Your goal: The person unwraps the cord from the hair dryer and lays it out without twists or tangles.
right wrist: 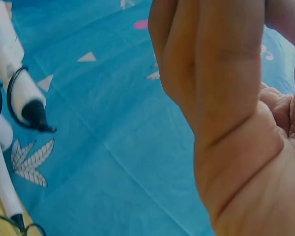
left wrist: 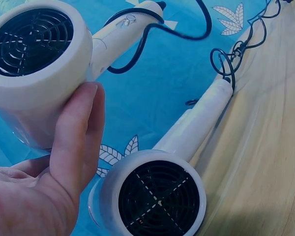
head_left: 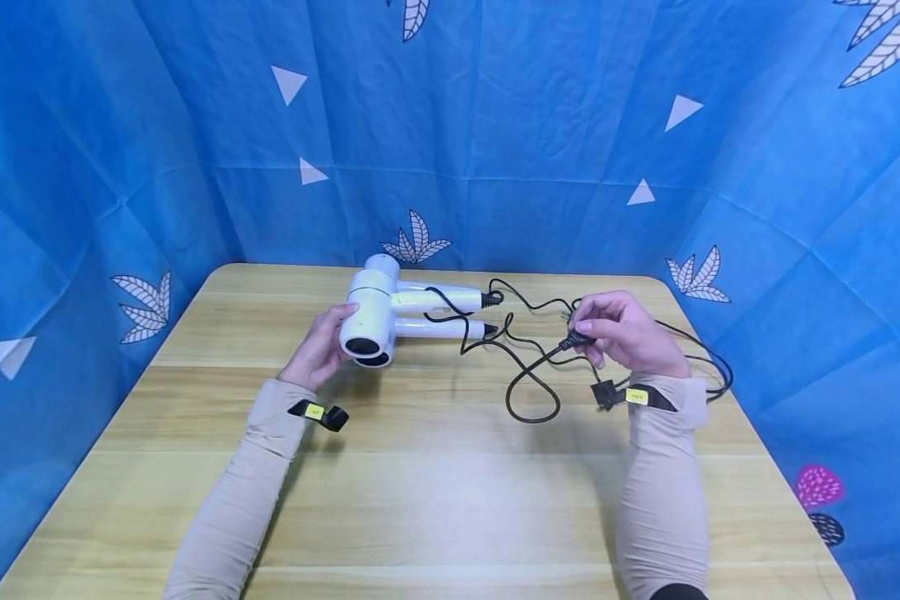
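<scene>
In the head view, my left hand [head_left: 321,346] grips the round head of a white hair dryer [head_left: 369,308], raised above the table. Its dark grille faces the left wrist camera. A second white hair dryer [left wrist: 179,140] lies on the table below and beside it, its cord trailing right. A strip of white behind the held handle may belong to another dryer; I cannot tell. Over the right side, my right hand [head_left: 622,332] pinches the black plug end [head_left: 581,338] of a cord. The right wrist view shows the hand [right wrist: 241,123], but its grip is hidden.
Black cords [head_left: 532,304] run tangled between the dryers and the table's right side. A black plug [head_left: 605,394] lies close to my right wrist. The wooden table [head_left: 450,500] is bordered by a blue patterned curtain [head_left: 495,125] at the back and sides.
</scene>
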Motion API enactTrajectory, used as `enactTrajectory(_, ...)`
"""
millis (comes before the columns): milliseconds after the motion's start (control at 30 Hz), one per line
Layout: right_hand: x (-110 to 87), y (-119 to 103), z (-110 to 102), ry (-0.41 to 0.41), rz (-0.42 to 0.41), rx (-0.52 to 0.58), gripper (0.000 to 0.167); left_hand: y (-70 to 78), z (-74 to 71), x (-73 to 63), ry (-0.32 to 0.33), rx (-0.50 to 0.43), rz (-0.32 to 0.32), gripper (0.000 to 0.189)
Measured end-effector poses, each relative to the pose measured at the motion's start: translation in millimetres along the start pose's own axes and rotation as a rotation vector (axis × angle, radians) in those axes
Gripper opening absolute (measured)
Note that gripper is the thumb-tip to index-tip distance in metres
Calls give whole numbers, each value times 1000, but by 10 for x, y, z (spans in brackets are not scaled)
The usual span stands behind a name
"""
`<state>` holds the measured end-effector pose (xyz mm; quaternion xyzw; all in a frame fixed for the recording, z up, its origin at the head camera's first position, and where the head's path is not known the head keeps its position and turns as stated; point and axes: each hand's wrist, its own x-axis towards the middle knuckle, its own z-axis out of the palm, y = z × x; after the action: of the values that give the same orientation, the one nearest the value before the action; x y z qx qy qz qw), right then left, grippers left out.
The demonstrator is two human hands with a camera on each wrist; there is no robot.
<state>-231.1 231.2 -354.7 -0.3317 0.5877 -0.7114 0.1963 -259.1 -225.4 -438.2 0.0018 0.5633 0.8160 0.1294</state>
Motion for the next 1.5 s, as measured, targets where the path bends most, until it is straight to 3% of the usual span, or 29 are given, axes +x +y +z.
enactTrajectory(433, 52, 160, -148, 224, 143, -49, 24, -5, -2, 12, -7, -4, -8, 25)
enactTrajectory(667, 84, 205, -195, 399, 190, -91, 14, 0, -3, 2, -9, -4, -14, 27)
enactTrajectory(1167, 139, 284, -241, 667, 28, 78, 16, 5, -5, -23, -38, 35, -16, 27)
enactTrajectory(1500, 180, 251, -240, 759, -125, 208, 7, 2, 3, -37, -53, 39, -16, 27)
